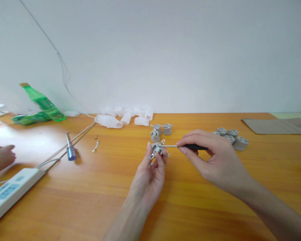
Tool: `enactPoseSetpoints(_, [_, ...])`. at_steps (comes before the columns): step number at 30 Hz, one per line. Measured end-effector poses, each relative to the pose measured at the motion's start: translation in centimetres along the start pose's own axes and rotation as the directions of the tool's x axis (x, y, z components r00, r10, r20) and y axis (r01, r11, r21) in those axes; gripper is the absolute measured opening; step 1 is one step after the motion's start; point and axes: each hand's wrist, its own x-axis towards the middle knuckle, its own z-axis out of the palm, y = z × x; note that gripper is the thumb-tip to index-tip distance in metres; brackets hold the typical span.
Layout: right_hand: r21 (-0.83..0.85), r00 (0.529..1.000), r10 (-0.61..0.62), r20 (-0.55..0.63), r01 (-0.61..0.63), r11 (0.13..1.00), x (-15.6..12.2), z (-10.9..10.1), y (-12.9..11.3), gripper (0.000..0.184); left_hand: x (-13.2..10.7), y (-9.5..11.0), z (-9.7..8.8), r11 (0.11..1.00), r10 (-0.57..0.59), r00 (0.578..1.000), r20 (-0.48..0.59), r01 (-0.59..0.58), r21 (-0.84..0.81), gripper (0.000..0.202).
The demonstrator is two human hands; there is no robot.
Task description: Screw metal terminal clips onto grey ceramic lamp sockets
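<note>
Between the thumb and fingers of my left hand [150,170] is a small grey lamp socket [156,148] with a metal bracket across its face. My right hand [213,154] grips the black handle of a screwdriver [194,147]. The screwdriver's metal shaft runs leftward, and its tip meets the bracket on the socket. Just behind my left hand stand several similar sockets [167,129] with metal brackets. Beyond my right hand sits a group of grey sockets [240,143], partly hidden by that hand.
At left lie a blue-handled tool [71,152], small metal strips [96,146] and a white power strip [17,187] with cables. White foam netting [109,121] and green bottles [43,103] are near the wall. Cardboard [278,126] lies at right. Another person's hand [1,159] enters at far left.
</note>
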Motion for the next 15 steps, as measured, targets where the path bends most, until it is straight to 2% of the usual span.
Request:
enactPoseSetpoints(4, [-0.021,1.000,0.005,0.009,-0.005,1.000,0.0,-0.1,0.0,0.017,-0.1,-0.1,0.1,0.998,0.036,0.999,-0.017,-0.035,0.042,0.020])
enactPoseSetpoints(9, [-0.127,0.997,-0.019,0.077,0.029,0.992,-0.1,-0.5,-0.1,0.021,-0.2,-0.2,0.3,0.942,0.230,0.973,-0.015,-0.219,0.255,0.011])
enactPoseSetpoints(12, [-0.153,0.988,0.006,0.152,0.018,0.988,-0.1,-0.5,0.3,0.025,-0.3,0.0,0.1,0.825,0.388,0.915,0.109,-0.397,0.402,0.009])
enactPoseSetpoints(15, [-0.135,0.965,0.015,0.263,0.021,0.991,-0.1,-0.4,1.2,0.023,-0.5,0.4,-0.2,0.629,0.513,0.816,0.268,-0.569,0.529,0.020])
